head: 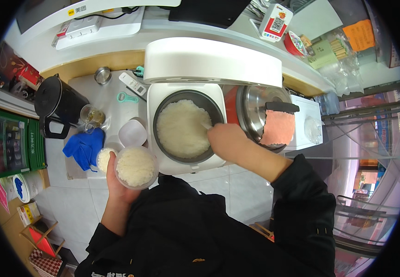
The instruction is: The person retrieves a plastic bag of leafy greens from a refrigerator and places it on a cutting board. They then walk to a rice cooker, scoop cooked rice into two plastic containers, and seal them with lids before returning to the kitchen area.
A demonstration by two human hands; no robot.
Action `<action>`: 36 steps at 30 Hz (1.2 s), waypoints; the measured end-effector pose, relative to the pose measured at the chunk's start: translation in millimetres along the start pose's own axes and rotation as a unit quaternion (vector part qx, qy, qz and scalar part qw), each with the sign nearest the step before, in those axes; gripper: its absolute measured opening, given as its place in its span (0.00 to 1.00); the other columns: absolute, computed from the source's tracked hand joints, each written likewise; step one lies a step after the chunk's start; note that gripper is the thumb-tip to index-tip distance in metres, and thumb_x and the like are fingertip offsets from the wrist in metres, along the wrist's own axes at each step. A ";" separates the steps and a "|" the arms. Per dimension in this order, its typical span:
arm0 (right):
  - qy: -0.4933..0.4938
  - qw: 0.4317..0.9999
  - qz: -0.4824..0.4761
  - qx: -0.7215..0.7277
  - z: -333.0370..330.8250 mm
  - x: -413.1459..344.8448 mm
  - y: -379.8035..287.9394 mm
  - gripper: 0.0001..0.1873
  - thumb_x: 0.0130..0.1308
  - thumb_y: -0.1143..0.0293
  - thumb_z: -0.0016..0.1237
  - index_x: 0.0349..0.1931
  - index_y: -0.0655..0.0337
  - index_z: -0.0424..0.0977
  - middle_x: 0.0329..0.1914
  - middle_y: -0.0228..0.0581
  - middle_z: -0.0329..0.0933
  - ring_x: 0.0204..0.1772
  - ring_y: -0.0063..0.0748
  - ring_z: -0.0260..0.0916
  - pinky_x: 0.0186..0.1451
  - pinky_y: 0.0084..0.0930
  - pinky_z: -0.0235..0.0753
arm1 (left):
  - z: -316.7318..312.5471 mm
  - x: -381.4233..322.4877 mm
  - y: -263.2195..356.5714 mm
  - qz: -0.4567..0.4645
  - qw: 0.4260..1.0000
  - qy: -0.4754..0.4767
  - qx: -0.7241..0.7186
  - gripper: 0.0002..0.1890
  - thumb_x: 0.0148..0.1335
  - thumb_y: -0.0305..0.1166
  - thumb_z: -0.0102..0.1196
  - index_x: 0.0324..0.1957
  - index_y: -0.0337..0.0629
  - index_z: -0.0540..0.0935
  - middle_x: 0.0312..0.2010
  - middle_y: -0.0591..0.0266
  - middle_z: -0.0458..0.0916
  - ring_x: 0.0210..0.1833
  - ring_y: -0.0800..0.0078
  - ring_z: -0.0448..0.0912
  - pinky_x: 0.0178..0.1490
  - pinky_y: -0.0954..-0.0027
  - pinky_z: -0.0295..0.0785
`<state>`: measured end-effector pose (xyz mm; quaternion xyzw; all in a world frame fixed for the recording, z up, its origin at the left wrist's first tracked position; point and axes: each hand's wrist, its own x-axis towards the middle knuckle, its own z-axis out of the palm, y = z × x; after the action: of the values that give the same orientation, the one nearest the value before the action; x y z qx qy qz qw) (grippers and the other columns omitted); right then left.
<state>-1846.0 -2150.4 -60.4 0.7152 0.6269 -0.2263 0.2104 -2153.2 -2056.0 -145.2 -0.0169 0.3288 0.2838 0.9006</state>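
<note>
An open white rice cooker [152, 138] stands before me, its dark inner pot [158, 147] holding cooked white rice [182, 130]. Over the pot's right side, my right hand [227, 142] grips a pale utensil, probably a rice paddle; its far end is hard to make out. My left hand [123, 192] holds up a round clear plastic container [154, 176] filled with rice, left of the cooker's front corner. Partly behind it, another rice-filled container [103, 160] rests on the table. An empty-looking whitish bowl [132, 133] lies just beyond the held container.
Left are a black pitcher [52, 100], a glass cup [92, 116], a blue cloth [85, 147] and a remote control [132, 83]. The cooker's raised lid [213, 62] blocks the back. A metal-lidded red pot [232, 104] with a pink cloth [279, 128] stands right.
</note>
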 end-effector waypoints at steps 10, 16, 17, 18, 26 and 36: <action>-0.048 0.995 -0.037 0.079 5.5 -3.5 6.2 0.07 0.57 0.77 0.52 0.31 0.69 0.83 0.35 0.58 0.83 0.43 0.59 0.83 0.42 0.49 0.83 | -13.5 6.3 8.0 0.024 0.999 0.023 -0.008 0.41 0.76 0.65 0.36 0.64 0.33 0.74 0.58 0.37 0.81 0.60 0.39 0.80 0.65 0.43 0.76; -0.051 0.973 -0.079 0.210 12.7 8.7 26.1 0.11 0.66 0.68 0.54 0.40 0.66 0.84 0.38 0.52 0.84 0.44 0.54 0.82 0.47 0.46 0.79 | -17.0 4.7 9.3 0.022 1.000 0.004 -0.009 0.40 0.77 0.64 0.35 0.66 0.34 0.73 0.59 0.38 0.80 0.61 0.40 0.80 0.66 0.44 0.75; -0.050 0.968 -0.087 0.232 14.6 9.5 29.5 0.11 0.67 0.67 0.55 0.41 0.66 0.85 0.39 0.52 0.84 0.43 0.53 0.82 0.47 0.44 0.79 | -17.7 4.0 9.2 0.025 0.999 0.017 -0.009 0.39 0.77 0.64 0.35 0.66 0.34 0.73 0.60 0.39 0.80 0.61 0.41 0.80 0.67 0.44 0.75; -0.057 0.961 -0.085 0.258 16.7 11.3 31.6 0.12 0.67 0.67 0.55 0.42 0.66 0.85 0.39 0.52 0.85 0.43 0.52 0.82 0.47 0.43 0.79 | -18.4 3.5 9.2 0.026 1.000 0.015 -0.004 0.39 0.77 0.63 0.35 0.66 0.34 0.73 0.60 0.39 0.80 0.62 0.41 0.80 0.67 0.44 0.74; -0.142 0.859 -0.018 0.492 32.3 31.4 25.5 0.16 0.68 0.66 0.56 0.50 0.69 0.83 0.32 0.41 0.82 0.26 0.29 0.78 0.31 0.28 0.76 | -18.7 2.7 11.2 0.034 0.999 0.017 0.031 0.37 0.79 0.61 0.35 0.68 0.36 0.73 0.65 0.46 0.77 0.67 0.48 0.77 0.71 0.46 0.72; 0.045 0.710 0.047 0.701 21.6 -33.1 36.8 0.14 0.71 0.69 0.60 0.53 0.66 0.83 0.29 0.32 0.79 0.23 0.17 0.71 0.22 0.20 0.65 | 30.1 20.7 -11.8 -0.002 0.988 -0.112 0.103 0.35 0.80 0.57 0.36 0.70 0.36 0.71 0.68 0.51 0.75 0.71 0.54 0.73 0.75 0.50 0.65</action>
<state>-1814.6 -2194.1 -57.9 0.6948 0.2627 -0.5584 -0.3693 -2116.6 -2049.0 -136.0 0.1073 0.2533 0.2465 0.9293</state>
